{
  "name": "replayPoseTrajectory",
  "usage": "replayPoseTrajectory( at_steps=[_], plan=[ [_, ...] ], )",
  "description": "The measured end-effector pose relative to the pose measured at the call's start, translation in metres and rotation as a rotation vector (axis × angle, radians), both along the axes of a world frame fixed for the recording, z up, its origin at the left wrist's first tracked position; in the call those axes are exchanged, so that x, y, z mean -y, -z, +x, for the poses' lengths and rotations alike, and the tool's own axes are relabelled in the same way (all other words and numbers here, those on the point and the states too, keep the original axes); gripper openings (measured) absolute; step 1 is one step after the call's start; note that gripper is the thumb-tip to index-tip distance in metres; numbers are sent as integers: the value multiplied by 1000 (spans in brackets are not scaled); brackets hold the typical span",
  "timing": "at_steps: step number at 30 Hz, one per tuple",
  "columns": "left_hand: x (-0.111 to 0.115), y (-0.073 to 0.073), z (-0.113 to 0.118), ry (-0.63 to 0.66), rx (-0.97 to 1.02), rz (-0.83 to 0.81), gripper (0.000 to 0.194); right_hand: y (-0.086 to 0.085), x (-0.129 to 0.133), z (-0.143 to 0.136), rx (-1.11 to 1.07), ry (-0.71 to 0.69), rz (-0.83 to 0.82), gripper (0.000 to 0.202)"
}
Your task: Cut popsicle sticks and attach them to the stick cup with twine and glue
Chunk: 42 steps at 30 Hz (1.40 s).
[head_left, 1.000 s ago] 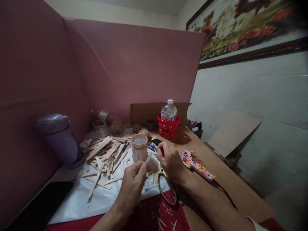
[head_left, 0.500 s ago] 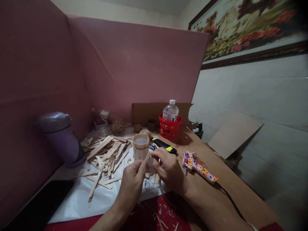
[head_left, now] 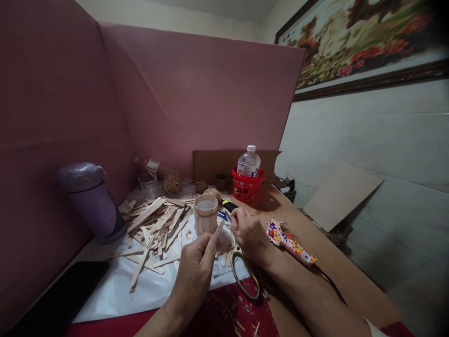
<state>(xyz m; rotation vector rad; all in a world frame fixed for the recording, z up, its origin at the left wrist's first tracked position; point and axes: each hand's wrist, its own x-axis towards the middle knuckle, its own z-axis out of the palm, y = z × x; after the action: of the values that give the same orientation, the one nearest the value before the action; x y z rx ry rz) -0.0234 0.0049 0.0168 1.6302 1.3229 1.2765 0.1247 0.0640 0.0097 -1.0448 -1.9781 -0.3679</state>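
My left hand (head_left: pixel 197 260) is closed, pinching a wooden craft stick (head_left: pixel 220 229) that points up and to the right. Just behind the stick stands a cup covered with craft sticks (head_left: pixel 206 216), upright with a scalloped rim. My right hand (head_left: pixel 249 233) has its fingers curled together, apart from the stick; whatever is inside them, if anything, is hidden. It partly covers a black and yellow utility knife (head_left: pixel 229 205). Below the right hand lie scissors (head_left: pixel 257 292), their gold-coloured handle loops showing. Loose craft sticks (head_left: pixel 159 229) are heaped left of the cup.
A glue gun with a floral pattern (head_left: pixel 291 244) lies right of my right hand, its cord trailing forward. Behind stand a red bucket (head_left: pixel 247 189) with a plastic bottle (head_left: pixel 249 164) and a ball of twine (head_left: pixel 171 184). A purple flask (head_left: pixel 93 206) stands left.
My right hand has moved away from the craft stick, slightly up and right, uncovering the scissors' handles and covering more of the knife. My left hand still holds the stick.
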Motion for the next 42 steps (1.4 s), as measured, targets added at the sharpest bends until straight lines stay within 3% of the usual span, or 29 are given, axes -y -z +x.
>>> replayPoseTrajectory(
  at_steps=[3,7,13,20,26,29,31,36,42],
  plan=[
    [-4,3,-2,30,103,-95,37,-2,6,-2,-100,-2,-24,14],
    [-11,8,-4,36,184,-136,37,-5,22,-11,-148,-192,-99,11],
    [-7,2,-1,-19,79,-62,36,-4,23,-12,-156,-272,-138,14],
    [-2,3,1,-7,-91,17,33,0,19,-12,23,-137,-78,17],
    [-2,2,2,33,81,-80,36,3,-4,3,-98,22,-59,15],
    [-7,5,-1,69,197,-144,39,-1,-3,4,-164,69,-77,13],
    [-10,7,-3,67,236,-155,39,-3,4,0,-187,30,-101,12],
    [-11,7,-5,47,191,-134,39,-7,19,-7,-176,-268,-94,13],
    [-4,2,-2,-18,4,-10,37,-11,20,-7,-70,-297,-57,13]
  ],
)
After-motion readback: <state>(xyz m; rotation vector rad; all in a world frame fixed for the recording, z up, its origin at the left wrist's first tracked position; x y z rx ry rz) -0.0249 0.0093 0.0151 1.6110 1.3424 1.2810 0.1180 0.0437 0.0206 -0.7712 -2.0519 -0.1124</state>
